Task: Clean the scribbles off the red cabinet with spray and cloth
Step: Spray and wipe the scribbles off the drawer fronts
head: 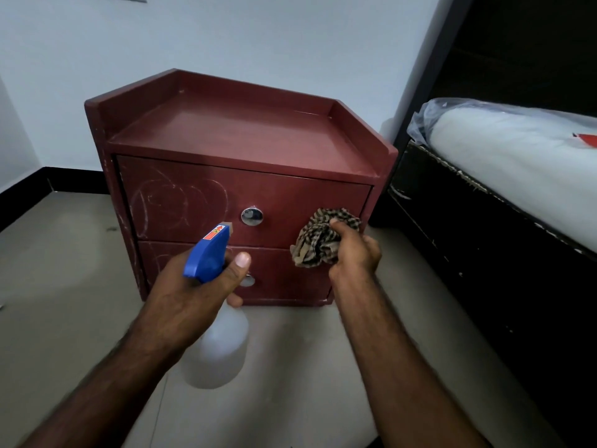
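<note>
Left hand (193, 286): closed round the neck of the spray bottle (223, 344), thumb up beside the blue trigger head (206, 253), fingers curled underneath. Translucent white body hanging below the fist. Nozzle aimed at the upper drawer front, tip just left of the round chrome knob (251, 216).

Right hand (355, 253): clenched tight on a bunched cloth (319, 240), brown-and-black check, thumb on top of the wad. Cloth held before the right end of the upper drawer; contact with the drawer face not decidable.

Red cabinet (226, 130): two drawers, standing on the floor (64, 286) against the wall (258, 37), straight ahead of both hands. White chalky scribbles (174, 202) across the left half of the upper drawer; fainter marks on the lower drawer and down the left edge. Lower knob (248, 281) partly hidden behind the left thumb. Raised lip round back and sides of the top.

Room: pale grey floor, light wall, black skirting (74, 179) at left. Dark bed frame (484, 253) at right, just beside the cabinet, carrying a mattress (517, 150) wrapped in clear plastic.
</note>
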Available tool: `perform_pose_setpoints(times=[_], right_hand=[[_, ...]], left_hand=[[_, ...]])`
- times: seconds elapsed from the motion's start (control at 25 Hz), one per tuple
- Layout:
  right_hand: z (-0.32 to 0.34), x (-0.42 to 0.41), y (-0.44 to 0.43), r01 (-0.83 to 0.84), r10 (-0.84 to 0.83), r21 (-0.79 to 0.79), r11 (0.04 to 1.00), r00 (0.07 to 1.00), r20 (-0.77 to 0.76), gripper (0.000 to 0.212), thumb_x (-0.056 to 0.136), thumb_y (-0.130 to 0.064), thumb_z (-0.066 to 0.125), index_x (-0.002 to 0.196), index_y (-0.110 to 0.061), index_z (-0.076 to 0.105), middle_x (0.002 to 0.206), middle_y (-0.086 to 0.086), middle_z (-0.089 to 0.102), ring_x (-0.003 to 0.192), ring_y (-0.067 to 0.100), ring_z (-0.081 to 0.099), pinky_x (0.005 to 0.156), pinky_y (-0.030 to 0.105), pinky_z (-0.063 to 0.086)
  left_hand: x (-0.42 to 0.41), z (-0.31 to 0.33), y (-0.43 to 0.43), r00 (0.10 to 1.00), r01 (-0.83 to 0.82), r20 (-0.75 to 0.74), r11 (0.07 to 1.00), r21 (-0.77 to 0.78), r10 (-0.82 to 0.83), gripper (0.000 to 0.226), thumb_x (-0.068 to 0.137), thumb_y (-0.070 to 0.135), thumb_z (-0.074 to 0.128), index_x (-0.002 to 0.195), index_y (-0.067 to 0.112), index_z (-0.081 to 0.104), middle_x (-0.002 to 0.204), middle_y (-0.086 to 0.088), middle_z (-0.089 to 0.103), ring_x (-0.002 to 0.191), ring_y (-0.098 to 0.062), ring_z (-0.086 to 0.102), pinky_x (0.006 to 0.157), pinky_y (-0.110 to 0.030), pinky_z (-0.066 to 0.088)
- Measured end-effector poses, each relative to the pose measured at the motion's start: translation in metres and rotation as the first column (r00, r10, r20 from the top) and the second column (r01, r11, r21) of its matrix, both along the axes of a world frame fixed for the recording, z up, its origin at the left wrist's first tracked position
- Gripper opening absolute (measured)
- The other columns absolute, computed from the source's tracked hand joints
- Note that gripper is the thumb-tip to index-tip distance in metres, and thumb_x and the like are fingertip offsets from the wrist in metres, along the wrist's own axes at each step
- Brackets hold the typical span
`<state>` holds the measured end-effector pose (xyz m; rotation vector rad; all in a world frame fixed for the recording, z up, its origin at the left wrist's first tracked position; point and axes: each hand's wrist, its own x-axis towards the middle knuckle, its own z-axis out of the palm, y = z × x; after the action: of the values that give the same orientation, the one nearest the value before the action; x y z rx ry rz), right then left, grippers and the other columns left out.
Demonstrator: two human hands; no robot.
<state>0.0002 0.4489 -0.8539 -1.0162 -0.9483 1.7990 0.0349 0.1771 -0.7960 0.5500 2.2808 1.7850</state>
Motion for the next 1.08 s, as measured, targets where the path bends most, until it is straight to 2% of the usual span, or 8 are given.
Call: perform_pose_setpoints(times=[0.08, 0.16, 0.28, 0.44, 0.68, 0.8, 0.96, 1.08], right_hand=[[0.008, -0.002, 0.005, 0.015, -0.015, 0.010, 1.000, 0.999, -0.041, 0.055, 0.064, -0.009, 0.094, 0.112, 0.000, 0.069, 0.101, 0.023, 0.077, 0.066, 0.026, 0.069, 0.046, 0.028, 0.054], [0.026, -0.005, 0.010, 0.021, -0.017, 0.030, 0.999, 0.993, -0.117, 0.065, 0.057, -0.013, 0.095, 0.115, -0.001, 0.067, 0.103, 0.022, 0.077, 0.079, 0.032, 0.077, 0.058, 0.041, 0.064], [0.034, 0.001, 0.017, 0.032, -0.021, 0.056, 0.998, 0.984, -0.177, 0.072, 0.058, -0.012, 0.097, 0.121, -0.006, 0.061, 0.104, 0.016, 0.078, 0.088, 0.031, 0.079, 0.074, 0.052, 0.066], [0.006, 0.018, 0.016, -0.003, 0.002, -0.014, 1.000, 0.997, -0.081, 0.083, 0.054, -0.011, 0.098, 0.127, -0.004, 0.059, 0.107, 0.020, 0.076, 0.088, 0.034, 0.078, 0.070, 0.057, 0.065], [0.037, 0.021, 0.029, -0.001, 0.015, 0.071, 0.997, 0.981, -0.195, 0.082, 0.055, -0.016, 0.097, 0.127, -0.005, 0.059, 0.108, 0.017, 0.077, 0.091, 0.034, 0.079, 0.077, 0.056, 0.065], [0.022, 0.029, 0.026, 0.056, -0.043, 0.090, 0.994, 0.988, -0.146, 0.076, 0.064, -0.016, 0.097, 0.129, -0.012, 0.058, 0.112, 0.013, 0.076, 0.095, 0.032, 0.078, 0.081, 0.056, 0.065], [-0.012, 0.041, 0.022, 0.056, -0.057, -0.054, 0.997, 0.998, -0.016, 0.071, 0.072, -0.010, 0.093, 0.131, -0.012, 0.054, 0.111, 0.016, 0.074, 0.093, 0.033, 0.077, 0.080, 0.055, 0.065], [0.001, 0.041, 0.026, 0.077, -0.075, 0.013, 0.997, 0.990, -0.116, 0.064, 0.074, -0.008, 0.092, 0.127, -0.012, 0.056, 0.109, 0.014, 0.075, 0.094, 0.032, 0.078, 0.078, 0.051, 0.065]], left_hand=[[-0.001, -0.001, -0.001, 0.999, 0.002, -0.032, 1.000, -0.022, -0.003, 0.030, 0.083, 0.060, 0.060, 0.089, 0.031, 0.068, 0.069, 0.000, 0.074, 0.057, -0.001, 0.064, 0.066, -0.032, 0.045], [-0.001, -0.002, 0.000, 1.000, 0.004, -0.026, 1.000, -0.027, -0.005, 0.036, 0.082, 0.061, 0.060, 0.095, 0.028, 0.069, 0.070, -0.003, 0.075, 0.061, -0.003, 0.065, 0.068, -0.035, 0.047], [-0.001, -0.004, 0.000, 1.000, 0.021, 0.013, 1.000, 0.001, -0.021, 0.031, 0.082, 0.072, 0.065, 0.100, 0.047, 0.066, 0.073, -0.006, 0.076, 0.082, -0.022, 0.073, 0.089, -0.050, 0.054], [0.001, -0.004, -0.001, 1.000, 0.021, 0.020, 1.000, 0.017, -0.021, 0.029, 0.065, 0.081, 0.064, 0.090, 0.067, 0.062, 0.073, -0.005, 0.076, 0.086, -0.027, 0.075, 0.098, -0.060, 0.051], [0.004, -0.004, 0.002, 0.999, 0.042, 0.015, 0.999, 0.024, -0.043, 0.028, 0.061, 0.084, 0.060, 0.082, 0.066, 0.062, 0.071, -0.006, 0.076, 0.087, -0.029, 0.073, 0.096, -0.061, 0.051], [0.002, -0.006, 0.002, 0.999, 0.047, 0.012, 0.998, 0.036, -0.047, 0.031, 0.061, 0.085, 0.060, 0.084, 0.064, 0.063, 0.072, -0.007, 0.076, 0.087, -0.029, 0.074, 0.096, -0.062, 0.051], [0.001, -0.009, 0.004, 0.999, 0.051, 0.009, 0.998, 0.021, -0.052, 0.030, 0.058, 0.087, 0.058, 0.081, 0.067, 0.061, 0.072, -0.005, 0.077, 0.086, -0.026, 0.073, 0.095, -0.060, 0.052], [0.001, -0.010, 0.005, 0.999, 0.051, 0.007, 0.999, 0.016, -0.051, 0.030, 0.059, 0.087, 0.057, 0.082, 0.069, 0.061, 0.072, -0.005, 0.077, 0.085, -0.027, 0.073, 0.093, -0.061, 0.053]])
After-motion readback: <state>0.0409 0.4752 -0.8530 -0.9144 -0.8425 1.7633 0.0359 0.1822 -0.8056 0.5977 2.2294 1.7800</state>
